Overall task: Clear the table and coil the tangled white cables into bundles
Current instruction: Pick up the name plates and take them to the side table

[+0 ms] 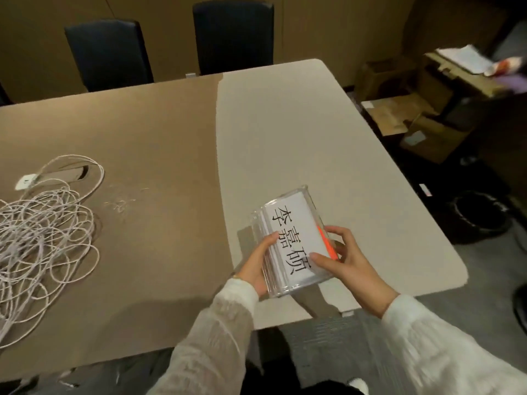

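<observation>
Head view showed the left hand (pixel 258 265) and right hand (pixel 343 258) both gripping a clear name-card holder (pixel 291 238) above the table (pixel 313 132), tangled white cables (pixel 45 223) lying well apart.

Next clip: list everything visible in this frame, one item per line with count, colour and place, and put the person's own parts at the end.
name card holder: one, clear acrylic with white card and black characters, held above the table's near right part
orange strip: one, along the holder's right side
cables: one tangled heap, white, table's left edge
plug: one, white, far end of the heap
table: one, tan and pale grey
chairs: two, dark, far side
cardboard boxes: several, brown, floor at right
bin: one, black, floor at right
left hand: grips the holder's left edge
right hand: fingers grip its right side
</observation>
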The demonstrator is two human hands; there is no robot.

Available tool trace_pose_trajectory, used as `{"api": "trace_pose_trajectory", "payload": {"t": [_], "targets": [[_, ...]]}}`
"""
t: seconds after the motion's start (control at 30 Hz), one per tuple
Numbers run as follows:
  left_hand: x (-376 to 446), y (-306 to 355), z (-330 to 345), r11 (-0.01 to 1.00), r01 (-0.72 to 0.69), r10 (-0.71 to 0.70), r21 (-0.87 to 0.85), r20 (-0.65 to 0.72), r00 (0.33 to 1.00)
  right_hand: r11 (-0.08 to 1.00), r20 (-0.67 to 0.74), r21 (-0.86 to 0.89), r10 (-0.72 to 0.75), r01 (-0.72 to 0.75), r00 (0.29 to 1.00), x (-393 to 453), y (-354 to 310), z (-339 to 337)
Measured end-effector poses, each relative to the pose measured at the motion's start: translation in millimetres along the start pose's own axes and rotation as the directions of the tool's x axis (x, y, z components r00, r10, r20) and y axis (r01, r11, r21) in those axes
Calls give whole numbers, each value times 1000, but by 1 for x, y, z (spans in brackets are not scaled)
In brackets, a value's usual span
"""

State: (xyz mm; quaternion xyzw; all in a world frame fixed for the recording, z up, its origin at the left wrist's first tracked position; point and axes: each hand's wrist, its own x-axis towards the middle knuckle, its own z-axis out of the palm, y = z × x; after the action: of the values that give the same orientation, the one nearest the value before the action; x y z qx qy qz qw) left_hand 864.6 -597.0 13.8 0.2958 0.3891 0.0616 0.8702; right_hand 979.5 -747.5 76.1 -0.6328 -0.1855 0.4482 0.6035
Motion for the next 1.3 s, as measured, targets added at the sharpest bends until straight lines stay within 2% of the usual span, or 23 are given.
{"api": "trace_pose_trajectory", "payload": {"t": [0.1,0.17,0.47,0.57,0.67,0.73,0.87,0.97,1.13,1.3], "targets": [[19,-45,96,984,22,-15,-175,42,999,991,-55,-59,-122,119,991,-20,-18,-94],[25,-58,134,974,8,3,-228,50,999,985,-89,-83,-161,154,983,-24,-25,-128],[110,-95,277,966,91,-56,-244,146,988,951,-184,-228,-253,209,950,-8,-50,-285],[144,-102,312,968,66,-37,-241,123,992,952,-171,-232,-243,200,955,12,-56,-328],[185,-103,351,980,-38,61,-194,110,992,949,-178,-245,-246,199,953,43,-66,-376],[212,-98,383,982,-77,104,-175,149,983,957,-188,-224,-230,186,955,66,-78,-411],[268,-82,450,993,-68,82,-98,146,986,966,-202,-222,-175,129,964,114,-112,-484],[308,-73,482,993,-72,86,-90,169,982,987,-221,-138,-112,83,969,145,-127,-525],[373,-50,546,996,-83,87,-41,99,991,1000,-241,-25,-5,-1,971,203,-145,-593],[435,-34,587,992,-124,126,-27,66,990,999,-272,33,35,-26,962,261,-159,-644]]}}
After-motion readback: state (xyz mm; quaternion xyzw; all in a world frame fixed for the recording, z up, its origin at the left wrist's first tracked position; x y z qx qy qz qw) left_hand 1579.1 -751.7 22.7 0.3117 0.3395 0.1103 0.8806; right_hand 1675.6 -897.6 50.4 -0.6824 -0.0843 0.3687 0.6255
